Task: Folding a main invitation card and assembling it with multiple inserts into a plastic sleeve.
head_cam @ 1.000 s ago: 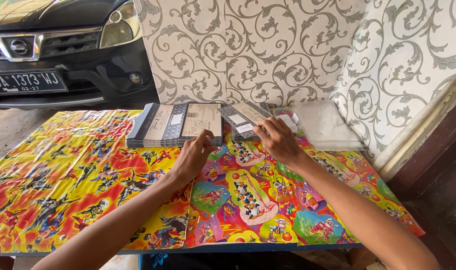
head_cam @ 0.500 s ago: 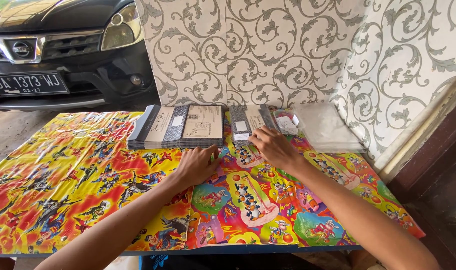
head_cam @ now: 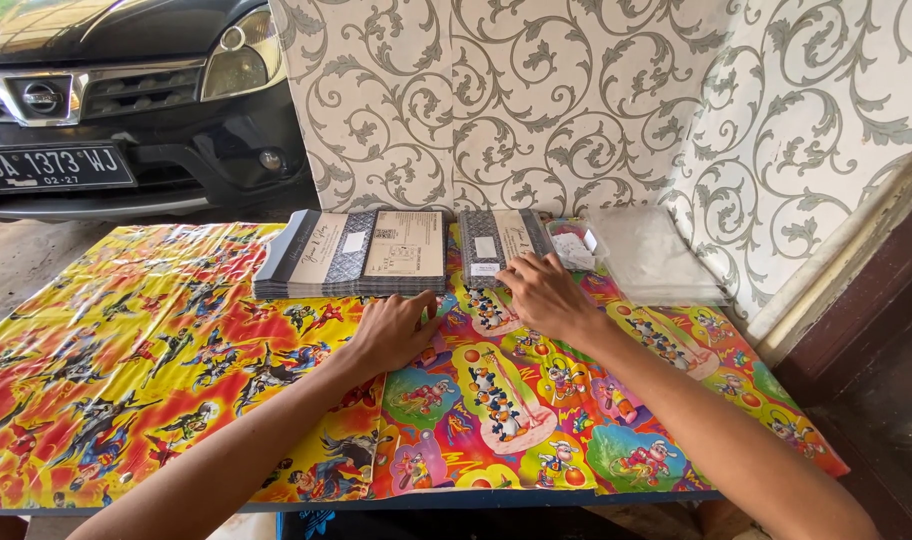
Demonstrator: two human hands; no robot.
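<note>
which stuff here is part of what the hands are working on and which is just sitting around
In hand:
left hand by the wide card stack
right hand touching the narrow card stack

Lying about:
clear plastic sleeves
cartoon-print table cover
black car

Both forearms stretched forward over the table, bare, converging toward its far edge. Left hand (head_cam: 396, 328) flat, palm down, fingers loosely together, pressing on the surface. Right hand (head_cam: 544, 293) palm down too, fingers spread slightly, fingertips nearer the far edge.
</note>
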